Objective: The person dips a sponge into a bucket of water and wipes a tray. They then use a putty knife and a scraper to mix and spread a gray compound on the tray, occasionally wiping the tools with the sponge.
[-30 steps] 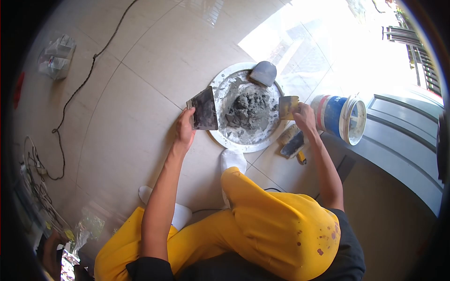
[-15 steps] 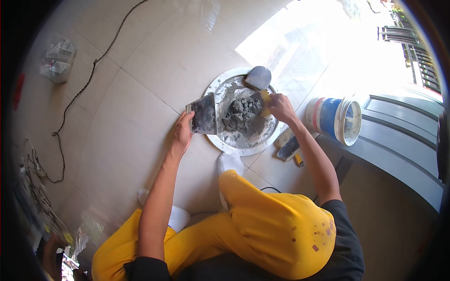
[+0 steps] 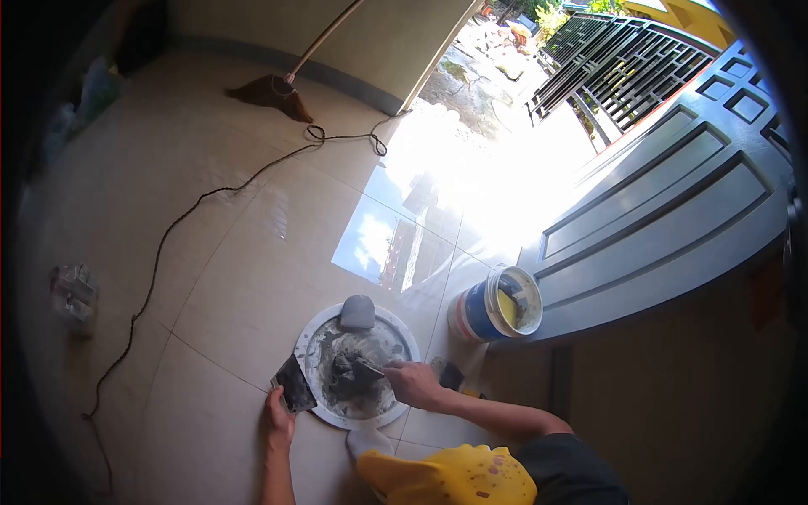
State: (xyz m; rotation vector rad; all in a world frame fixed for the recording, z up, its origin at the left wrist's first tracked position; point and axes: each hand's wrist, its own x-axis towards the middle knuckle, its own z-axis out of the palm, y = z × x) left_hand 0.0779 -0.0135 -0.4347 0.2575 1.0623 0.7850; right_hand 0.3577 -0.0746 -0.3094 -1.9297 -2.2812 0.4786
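Observation:
A round, pale metal tray (image 3: 410, 341) lies on the floor with a heap of wet grey mortar (image 3: 343, 377) in its middle. My right hand (image 3: 412, 385) is closed around a putty knife (image 3: 368, 366), whose blade sits in the mortar; its handle is mostly hidden by the fingers. At the tray's left edge, my left hand (image 3: 279, 412) grips a dark, grey-smeared rectangular plate (image 3: 296, 385) that is tilted and overlaps the rim. A dark block with a rounded end (image 3: 358, 312) rests on the tray's far rim.
A white and blue bucket (image 3: 480, 311) leans beside the grey door (image 3: 648, 227). Dark tools (image 3: 452, 376) lie right of the tray. A black cord (image 3: 199, 199) crosses the tiles. A broom (image 3: 273, 94) stands by the wall, and a clear plastic package (image 3: 74, 295) lies left.
The view has tilted up, bringing the broom, doorway and gate into sight. The putty knife has turned edge-on in the mortar. My left hand still holds the plate at the tray's left.

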